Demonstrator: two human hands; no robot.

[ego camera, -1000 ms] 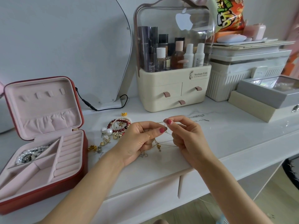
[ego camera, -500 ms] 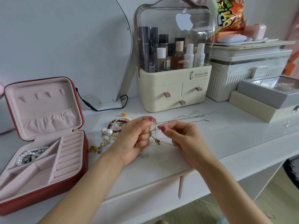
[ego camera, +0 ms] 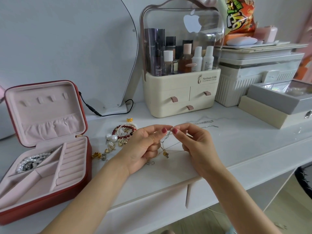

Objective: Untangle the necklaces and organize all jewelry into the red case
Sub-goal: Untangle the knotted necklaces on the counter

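Note:
Thin tangled necklaces (ego camera: 166, 146) hang between my hands above the white table. My left hand (ego camera: 145, 147) and my right hand (ego camera: 194, 144) each pinch the chains near a small clasp, fingertips almost touching. The red case (ego camera: 50, 195) lies open at the left, pink inside, with a pearl piece (ego camera: 33, 162) in its back-left compartment. Loose jewelry lies left of my hands: a red bead bracelet (ego camera: 124, 131), pearl earrings (ego camera: 111, 137) and small gold pieces (ego camera: 99, 155). A silver chain (ego camera: 205, 122) lies on the table behind my right hand.
A cream cosmetics organizer (ego camera: 180, 98) with a clear lid stands behind my hands. Stacked white and grey boxes (ego camera: 273, 102) fill the right. A mirror (ego camera: 67, 48) with a black cable (ego camera: 111, 114) leans behind the case. The table's front edge (ego camera: 253, 166) runs below my wrists.
My fingertips have shifted along the chains and met at a small clasp; the left hand rose slightly. The hanging strands have spread a little below.

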